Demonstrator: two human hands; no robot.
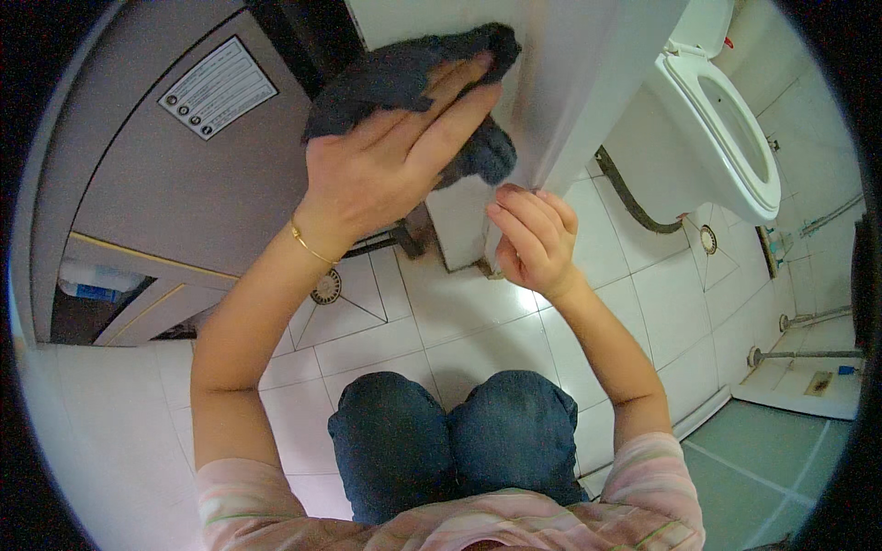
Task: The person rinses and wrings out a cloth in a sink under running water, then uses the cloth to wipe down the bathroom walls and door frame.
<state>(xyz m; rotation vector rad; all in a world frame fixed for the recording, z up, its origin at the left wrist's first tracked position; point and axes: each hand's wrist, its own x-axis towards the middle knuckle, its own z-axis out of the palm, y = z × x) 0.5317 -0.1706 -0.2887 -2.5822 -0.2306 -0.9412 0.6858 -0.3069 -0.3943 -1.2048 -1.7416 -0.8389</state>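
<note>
My left hand point(386, 162), with a thin gold-coloured bracelet at the wrist, lies flat over a dark cloth point(393, 82) and presses it against a white wall face point(468, 220) at the upper middle. The cloth bunches out beyond the fingers and below them. My right hand point(534, 237) is at the lower part of the wall's edge, just below the cloth, with its fingers curled and the fingertips near the corner. No object shows in it; whether the fingertips touch the edge is hard to tell.
A grey cabinet point(186, 158) with a label stands at the left, with a bottle in its lower opening. A white toilet point(723, 131) is at the upper right. Round floor drains point(326, 286) sit in the white tiles. Pipes point(806, 354) run at the right.
</note>
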